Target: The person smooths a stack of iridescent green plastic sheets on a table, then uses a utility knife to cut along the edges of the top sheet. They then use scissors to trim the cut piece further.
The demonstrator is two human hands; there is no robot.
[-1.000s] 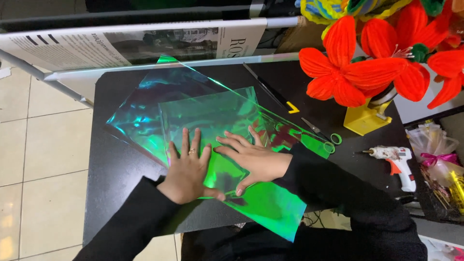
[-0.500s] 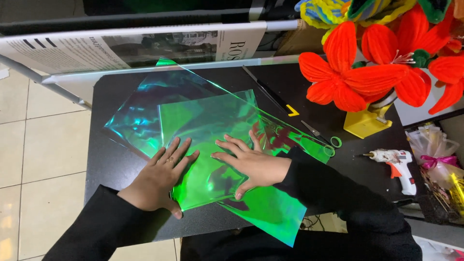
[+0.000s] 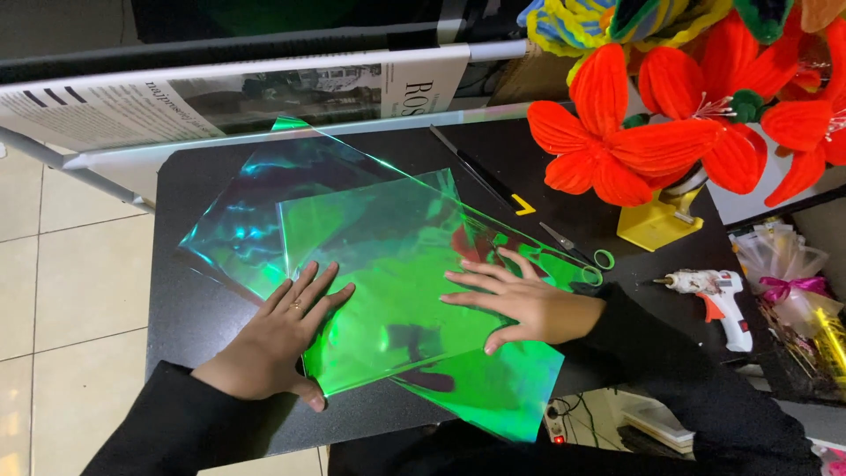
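Seen from above, a person in black sleeves leans over a small black table [image 3: 203, 185] and presses both palms flat on a stack of glossy, see-through green film sheets [image 3: 397, 256]. The left hand [image 3: 278, 339] lies on the near left edge of the top sheet, fingers [image 3: 304, 286] spread apart and flat, thumb tucked by the corner, clamped on nothing. The right hand [image 3: 529, 304] rests near the middle right, its fingers likewise splayed and flat. A bluish iridescent sheet [image 3: 247, 220] fans out underneath toward the far left, and another green sheet's corner [image 3: 502, 401] hangs over the table's near edge. Just beyond the right hand lie green-handled scissors [image 3: 582, 251] and a slim black tool with a yellow tip [image 3: 480, 176]; further right sit a white glue gun [image 3: 718, 295] and bright orange-red fuzzy flowers [image 3: 634, 145] in a yellow stand [image 3: 656, 225]. A newspaper-print sheet [image 3: 220, 101] stretches across the far side. The risks, as I judge them — the slick sheets could slide over each other under uneven pressure and lose alignment, the overhanging corner could drag a sheet to the tiled floor [image 3: 62, 282], and a sweep to the right could catch the film on the scissors or the glue gun's nozzle
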